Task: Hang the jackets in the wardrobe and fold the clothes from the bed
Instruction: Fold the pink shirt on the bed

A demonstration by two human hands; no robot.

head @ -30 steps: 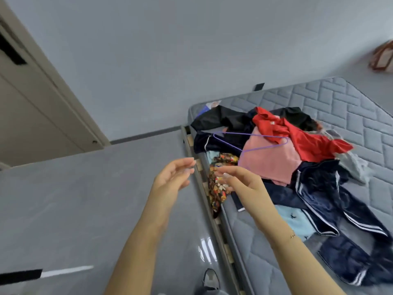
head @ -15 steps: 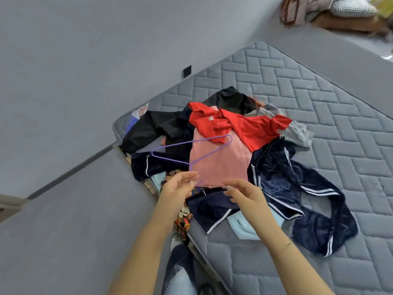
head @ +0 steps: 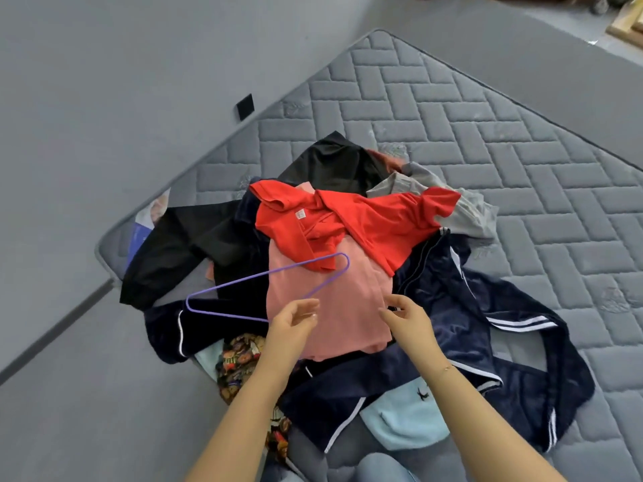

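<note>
A pile of clothes lies on the grey quilted mattress [head: 504, 127]. On top is a red shirt [head: 351, 224] over a pink garment [head: 334, 307]. A black jacket [head: 195, 248] lies to the left and a navy jacket with white stripes [head: 480, 307] to the right. My left hand [head: 292, 325] pinches a purple wire hanger [head: 243, 278] at its neck, above the pink garment. My right hand [head: 407, 321] hovers beside it with loosely curled fingers, holding nothing.
A grey garment [head: 462, 210], a light blue piece [head: 410, 422] and a patterned cloth [head: 240, 360] also sit in the pile. Grey floor [head: 87, 394] runs left of the bed. Boxes [head: 626, 22] stand at the far right corner.
My view has swung from the floor and door onto the bed. Both hands moved over the pile with the hanger, and the right hand drew slightly away from the left.
</note>
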